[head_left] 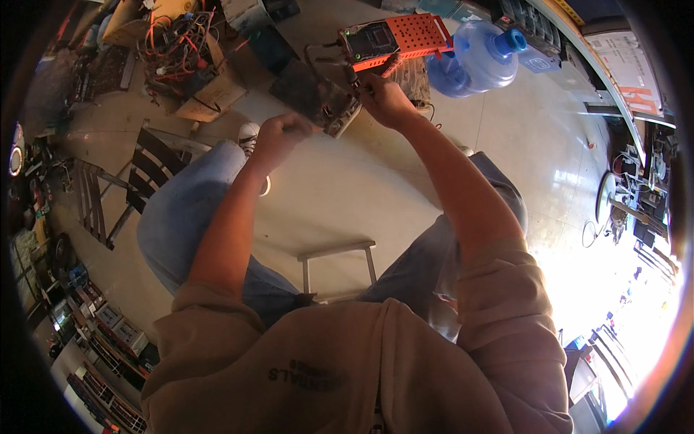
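My right hand is closed round a dark cable end, just below an orange box with a perforated metal case. A black panel with a small green light covers the box's left part, and black cables come out of its left side. Left of my right hand lies a dark, worn rectangular block with fittings at its near end. My left hand hovers nearer to me, over the floor beside that block, its fingers curled together. Whatever its fingertips may hold is too small to make out.
A clear blue water jug lies right of the orange box. Tangled wires fill an open cardboard box at far left. Dark slatted seating stands left of my knee, a metal stool frame between my legs. Shelving runs along the right.
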`<state>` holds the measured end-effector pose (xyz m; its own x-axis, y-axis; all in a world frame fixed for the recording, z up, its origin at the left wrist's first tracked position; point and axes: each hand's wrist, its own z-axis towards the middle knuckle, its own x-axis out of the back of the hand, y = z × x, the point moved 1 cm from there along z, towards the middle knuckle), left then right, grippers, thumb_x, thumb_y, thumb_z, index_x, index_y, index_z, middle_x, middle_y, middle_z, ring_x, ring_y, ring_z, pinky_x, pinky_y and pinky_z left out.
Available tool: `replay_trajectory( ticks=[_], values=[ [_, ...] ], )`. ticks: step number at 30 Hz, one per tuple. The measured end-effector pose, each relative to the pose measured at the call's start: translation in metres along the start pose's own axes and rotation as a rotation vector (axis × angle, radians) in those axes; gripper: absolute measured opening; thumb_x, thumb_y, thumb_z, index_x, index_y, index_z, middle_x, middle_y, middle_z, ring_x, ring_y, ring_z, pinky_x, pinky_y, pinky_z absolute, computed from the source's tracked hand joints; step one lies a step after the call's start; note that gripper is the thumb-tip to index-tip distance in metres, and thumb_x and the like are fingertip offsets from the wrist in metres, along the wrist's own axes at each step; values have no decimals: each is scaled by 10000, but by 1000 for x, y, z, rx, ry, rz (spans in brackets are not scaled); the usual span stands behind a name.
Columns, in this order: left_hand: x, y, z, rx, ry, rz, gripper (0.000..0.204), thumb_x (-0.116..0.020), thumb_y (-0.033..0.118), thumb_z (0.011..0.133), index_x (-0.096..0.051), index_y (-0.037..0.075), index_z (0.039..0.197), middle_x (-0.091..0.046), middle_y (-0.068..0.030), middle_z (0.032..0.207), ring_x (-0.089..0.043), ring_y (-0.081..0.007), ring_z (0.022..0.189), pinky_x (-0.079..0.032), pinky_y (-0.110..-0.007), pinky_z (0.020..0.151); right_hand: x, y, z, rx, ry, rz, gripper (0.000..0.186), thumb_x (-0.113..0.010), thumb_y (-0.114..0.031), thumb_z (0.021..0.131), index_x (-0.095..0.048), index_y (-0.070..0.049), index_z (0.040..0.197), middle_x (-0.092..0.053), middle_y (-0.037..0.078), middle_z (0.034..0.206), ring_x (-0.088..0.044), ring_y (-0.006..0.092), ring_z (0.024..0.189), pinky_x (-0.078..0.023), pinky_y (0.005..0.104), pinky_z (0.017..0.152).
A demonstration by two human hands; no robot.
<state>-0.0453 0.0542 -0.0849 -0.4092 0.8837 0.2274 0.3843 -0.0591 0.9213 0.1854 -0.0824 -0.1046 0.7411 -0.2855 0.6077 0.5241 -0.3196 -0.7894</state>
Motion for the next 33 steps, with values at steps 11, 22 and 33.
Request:
replay_trajectory(
  ticks=[11,22,33],
  values=[
    [-9,11,-6,-9,-19,169,80,-578,6,804,-643,24,846,-656,-36,861,-589,-116,816,-471,-274,779,-10,-4,-3,-18,-24,155,186,-541,-140,870,-624,-55,1014,-662,134,852,-649,265,800,-506,391,744],
    [-4,18,-2,-74,-56,290,57,-642,51,843,-681,21,871,-715,-109,917,-686,-197,881,-523,-318,788,-5,-16,-5,-54,-96,141,261,-712,-297,864,-678,-57,958,-686,95,842,-656,199,789,-519,345,746],
    [-2,4,-4,-182,-31,342,69,-634,-8,773,-659,34,822,-650,-77,846,-628,-207,814,-492,-314,772,-4,-17,-9,-68,-139,120,278,-745,-306,857,-689,-71,994,-703,96,888,-673,198,833,-523,341,761]
  ],
)
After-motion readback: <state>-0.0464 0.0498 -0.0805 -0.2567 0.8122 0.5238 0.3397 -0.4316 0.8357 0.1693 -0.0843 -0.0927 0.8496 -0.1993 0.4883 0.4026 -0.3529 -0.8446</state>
